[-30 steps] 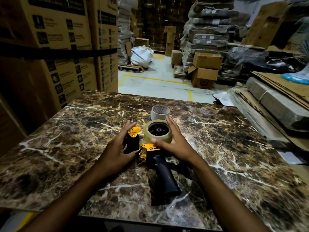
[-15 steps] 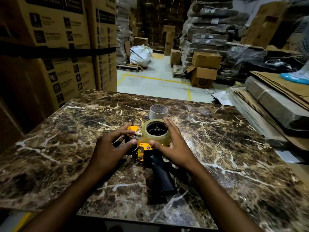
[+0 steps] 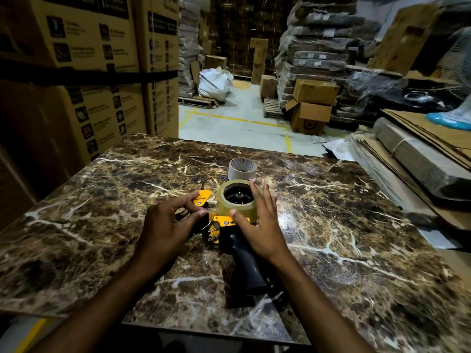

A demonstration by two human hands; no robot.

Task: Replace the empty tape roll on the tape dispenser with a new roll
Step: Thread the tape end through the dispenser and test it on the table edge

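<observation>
Both hands worked at the dispenser point(image 3: 224, 225) on the table point(image 3: 356, 225). Left hand point(image 3: 165, 225), which had only steadied the yellow flap point(image 3: 202, 197) a second before, now pinched the tape end between thumb and forefinger. New roll point(image 3: 237, 207) sat on the hub, my right hand point(image 3: 257, 222) spread around it, thumb pressing. Empty core point(image 3: 242, 168) stood behind. I judged threading had begun

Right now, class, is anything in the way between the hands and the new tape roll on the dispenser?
Nothing visible: the right hand cups the new tape roll; the left hand pinches beside it.
</observation>
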